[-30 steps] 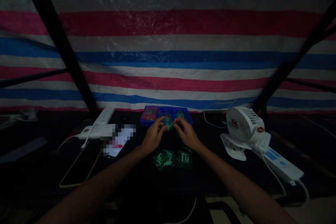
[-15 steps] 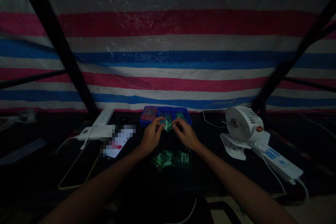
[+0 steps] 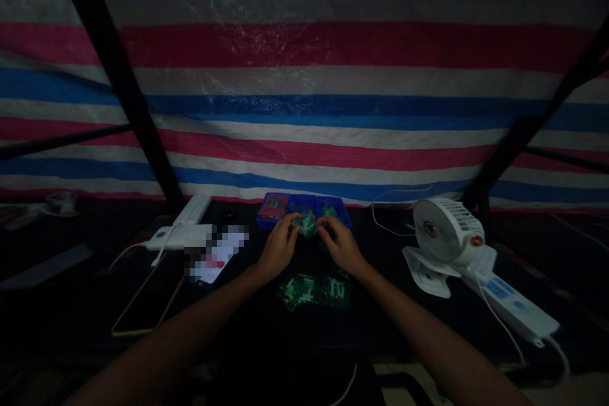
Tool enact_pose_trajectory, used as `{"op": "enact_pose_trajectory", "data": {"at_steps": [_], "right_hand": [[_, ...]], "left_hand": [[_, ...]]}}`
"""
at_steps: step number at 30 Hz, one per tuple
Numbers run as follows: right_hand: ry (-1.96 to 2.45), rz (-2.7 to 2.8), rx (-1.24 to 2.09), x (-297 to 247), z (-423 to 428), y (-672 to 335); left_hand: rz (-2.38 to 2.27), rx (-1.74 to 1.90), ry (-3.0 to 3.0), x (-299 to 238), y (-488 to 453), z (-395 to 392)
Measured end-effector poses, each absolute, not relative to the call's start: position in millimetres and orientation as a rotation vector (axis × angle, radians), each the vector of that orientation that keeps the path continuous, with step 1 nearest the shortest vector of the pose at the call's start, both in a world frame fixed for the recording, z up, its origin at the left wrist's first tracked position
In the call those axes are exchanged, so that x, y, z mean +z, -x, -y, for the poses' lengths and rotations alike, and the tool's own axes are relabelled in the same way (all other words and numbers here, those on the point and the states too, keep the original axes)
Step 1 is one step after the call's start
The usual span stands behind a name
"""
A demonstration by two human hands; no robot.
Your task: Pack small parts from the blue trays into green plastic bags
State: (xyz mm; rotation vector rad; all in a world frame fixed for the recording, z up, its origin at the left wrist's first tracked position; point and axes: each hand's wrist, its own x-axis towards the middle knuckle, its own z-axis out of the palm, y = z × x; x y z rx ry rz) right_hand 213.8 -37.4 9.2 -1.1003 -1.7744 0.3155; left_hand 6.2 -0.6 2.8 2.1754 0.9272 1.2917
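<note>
Between my two hands is a small clear-green plastic bag [image 3: 308, 223] with pale pieces in it. My left hand [image 3: 280, 242] pinches its left edge with thumb and forefinger. At the opposite edge, my right hand [image 3: 339, 240] is closed on the same bag. Just behind the fingers sits a blue divided tray [image 3: 262, 222]; its left compartment holds a reddish packet [image 3: 275, 205], and small greenish packets [image 3: 329, 210] lie in the right one. Nearer to me, between my forearms, several similar green bags [image 3: 304, 290] lie on the dark table.
On the right stand a white fan [image 3: 445, 228] and a white power strip [image 3: 516, 307] with cables. To the left are a phone [image 3: 147, 298], a partly blurred printed card [image 3: 219, 257] and a white power strip [image 3: 193, 212]. Striped sheeting [image 3: 314, 101] hangs behind, with dark slanted bars.
The whole view has shifted slightly, so things appear a little further right. Both hands keep hold of the bag in front of the tray, with only slight finger movement.
</note>
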Motion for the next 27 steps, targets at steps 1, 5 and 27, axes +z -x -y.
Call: {"op": "enact_pose_trajectory", "data": {"at_steps": [1, 5, 27], "right_hand": [[1.106, 1.772, 0.313, 8.9, 37.1, -214.1], [1.109, 1.783, 0.315, 8.7, 36.4, -214.0], [1.073, 1.862, 0.279, 10.5, 38.4, -212.3]], "left_hand": [[-0.932, 1.288, -2.170, 3.8, -6.0, 0.7], [-0.970, 1.300, -2.160, 8.1, -4.6, 1.0], [-0.965, 1.333, -2.103, 2.0, -6.0, -0.6]]}}
